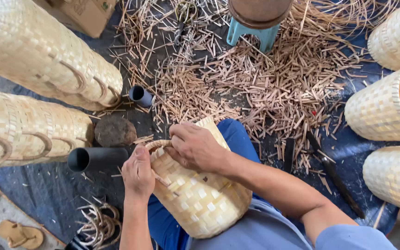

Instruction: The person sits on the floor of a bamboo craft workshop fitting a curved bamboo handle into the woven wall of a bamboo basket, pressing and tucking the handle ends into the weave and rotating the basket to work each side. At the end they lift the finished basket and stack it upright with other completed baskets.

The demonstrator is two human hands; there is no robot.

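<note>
pale woven bamboo basket is held on lap | left hand fingers pinch its curved rim handle | right hand grips rim beside handle | judged light, stiff, slightly brittle

Matt woven-straw basket; glossy black plastic pipe.

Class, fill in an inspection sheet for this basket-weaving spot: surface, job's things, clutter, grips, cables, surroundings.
Surface: dark blue floor mat.
Job's things: woven basket on the lap; curved handle at its rim.
Clutter: cut cane offcuts, black tube, round stone, knife.
Grips: left hand pinches the handle; right hand grasps the rim.
Cables: nothing seen.
Surroundings: stacked baskets, teal stool, sandals.
</note>
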